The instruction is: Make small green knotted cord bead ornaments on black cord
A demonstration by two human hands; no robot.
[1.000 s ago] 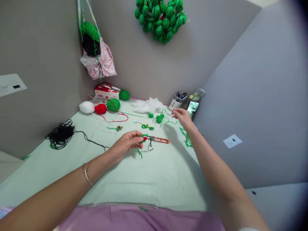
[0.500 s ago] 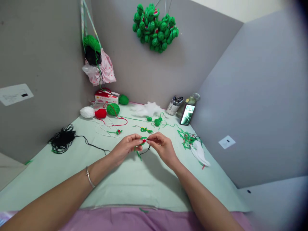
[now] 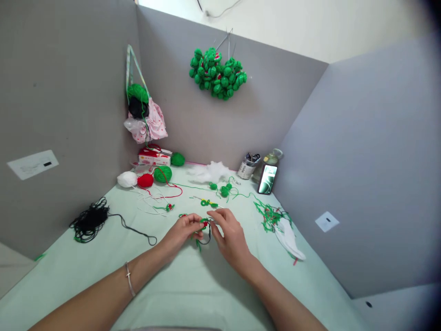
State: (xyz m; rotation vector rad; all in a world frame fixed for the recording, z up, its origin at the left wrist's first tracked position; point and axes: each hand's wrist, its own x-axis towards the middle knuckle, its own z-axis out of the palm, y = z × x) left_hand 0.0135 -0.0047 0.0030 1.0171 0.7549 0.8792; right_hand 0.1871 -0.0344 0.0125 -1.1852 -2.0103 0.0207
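My left hand (image 3: 186, 230) pinches a small green and red crochet piece (image 3: 206, 224) between thumb and forefinger, above the middle of the table. A short green yarn tail hangs below it. Against the piece's right side, my right hand (image 3: 229, 232) has its thumb and fingers bent inward; whatever small thing is between them is hidden. A black yarn strand (image 3: 209, 235) loops down between the two hands. Just beyond them lie a crochet hook with a yellow grip (image 3: 207, 202), small green crochet parts (image 3: 225, 190) and another red and green piece (image 3: 169, 207).
At left are black yarn (image 3: 91, 220) and white (image 3: 127, 179), red (image 3: 145, 180) and green yarn balls (image 3: 163, 174). White stuffing (image 3: 211, 172), a pen cup (image 3: 248, 166) and a phone (image 3: 268, 179) stand behind. Yarn scraps (image 3: 270, 215) lie right. Green crochet pieces (image 3: 217, 73) hang on the wall.
The camera view has tilted up, so everything sits lower. My right fingers have shifted and opened a little at the piece, and the black strand now hangs in a longer loop.
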